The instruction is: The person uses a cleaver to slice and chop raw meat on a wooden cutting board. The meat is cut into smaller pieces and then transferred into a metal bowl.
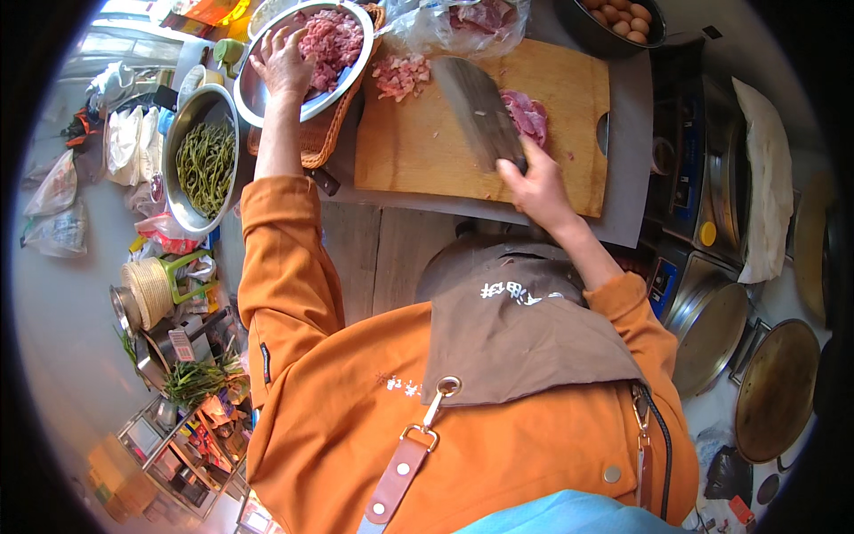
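My right hand (542, 183) grips the handle of a cleaver (475, 110), whose broad blade is motion-blurred above a wooden cutting board (407, 157). Beside the blade, partly hidden by it, a slab of raw meat (527, 113) lies on the board. Chopped raw meat (400, 75) forms a small pile at the board's upper left. My left hand (287, 67) reaches into a white-rimmed bowl (247, 97), fingers apart, at the edge of a heap of diced meat (333, 43). I see nothing held in it, though its palm is hidden.
A wicker basket (330, 143) sits under the meat bowl, near a dark knife handle (323, 181). Left stands a steel basin (168, 180) of green vegetable strips (205, 160). Beyond the board are a plastic bag (427, 30) with meat and a black pot (574, 30) of eggs. Round griddles (708, 334) stand right.
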The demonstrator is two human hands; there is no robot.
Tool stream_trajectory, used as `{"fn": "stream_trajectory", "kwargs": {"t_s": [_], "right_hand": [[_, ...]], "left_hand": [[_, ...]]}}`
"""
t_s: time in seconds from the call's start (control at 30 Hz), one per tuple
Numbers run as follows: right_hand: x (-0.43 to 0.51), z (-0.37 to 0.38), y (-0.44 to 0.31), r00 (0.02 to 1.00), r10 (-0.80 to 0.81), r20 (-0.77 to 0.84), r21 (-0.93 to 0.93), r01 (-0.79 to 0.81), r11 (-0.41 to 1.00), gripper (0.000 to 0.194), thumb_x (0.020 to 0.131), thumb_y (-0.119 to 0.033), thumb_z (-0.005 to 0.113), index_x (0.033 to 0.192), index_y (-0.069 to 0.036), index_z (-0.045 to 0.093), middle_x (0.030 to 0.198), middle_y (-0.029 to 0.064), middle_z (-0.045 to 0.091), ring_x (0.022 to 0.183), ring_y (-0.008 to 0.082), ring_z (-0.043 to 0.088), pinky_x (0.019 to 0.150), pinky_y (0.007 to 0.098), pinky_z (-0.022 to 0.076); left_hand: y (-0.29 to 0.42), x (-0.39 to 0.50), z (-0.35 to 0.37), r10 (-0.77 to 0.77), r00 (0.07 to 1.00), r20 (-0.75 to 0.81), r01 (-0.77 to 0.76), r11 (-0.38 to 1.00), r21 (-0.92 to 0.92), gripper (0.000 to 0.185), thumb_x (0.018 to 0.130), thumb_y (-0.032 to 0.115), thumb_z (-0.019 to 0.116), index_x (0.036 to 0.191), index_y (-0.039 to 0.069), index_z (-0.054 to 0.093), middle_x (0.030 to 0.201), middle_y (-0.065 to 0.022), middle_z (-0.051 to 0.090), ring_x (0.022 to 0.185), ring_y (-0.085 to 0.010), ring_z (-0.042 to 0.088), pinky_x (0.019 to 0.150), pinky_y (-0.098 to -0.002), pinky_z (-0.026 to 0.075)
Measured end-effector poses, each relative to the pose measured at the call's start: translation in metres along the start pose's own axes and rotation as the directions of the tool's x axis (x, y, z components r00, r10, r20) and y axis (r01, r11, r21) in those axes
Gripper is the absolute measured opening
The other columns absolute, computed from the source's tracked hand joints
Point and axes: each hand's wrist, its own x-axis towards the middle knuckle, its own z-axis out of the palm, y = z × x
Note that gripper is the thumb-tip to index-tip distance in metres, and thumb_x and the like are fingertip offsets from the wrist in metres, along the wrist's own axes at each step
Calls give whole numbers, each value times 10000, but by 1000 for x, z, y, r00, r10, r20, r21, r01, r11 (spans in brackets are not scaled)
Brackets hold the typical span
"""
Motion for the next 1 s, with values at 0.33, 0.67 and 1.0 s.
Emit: {"fn": "stream_trajectory", "kwargs": {"t_s": [0.33, 0.67, 1.0], "right_hand": [[-55, -105, 75, 902, 338, -269, 117, -318, 941, 134, 1007, -111, 623, 1075, -30, 541, 625, -16, 522, 437, 75, 510, 375, 268, 430], [-68, -94, 97, 900, 387, -200, 87, -378, 922, 160, 1009, -140, 627, 1088, -25, 549, 585, -6, 526, 427, 86, 514, 379, 270, 435], [-65, -95, 103, 899, 382, -213, 124, -363, 923, 156, 1006, -143, 628, 1070, -24, 549, 606, -2, 538, 439, 89, 523, 386, 268, 442]], "left_hand": [[192, -55, -6, 301, 948, -102, -287, 672, -683, 234, 926, 311, 762, 1077, 133, 752, 1060, -103, 728, 1014, -288, 678, 956, -415, 557], [296, -117, -2, 317, 899, 301, -41, 746, -664, 430, 779, 451, 819, 972, 74, 750, 1092, -132, 681, 1114, -345, 616, 916, -452, 523], [291, -150, -36, 321, 806, 498, 323, 466, -824, 325, 868, 277, 817, 1099, 64, 735, 938, -94, 778, 807, -223, 734, 724, -340, 568]]}}
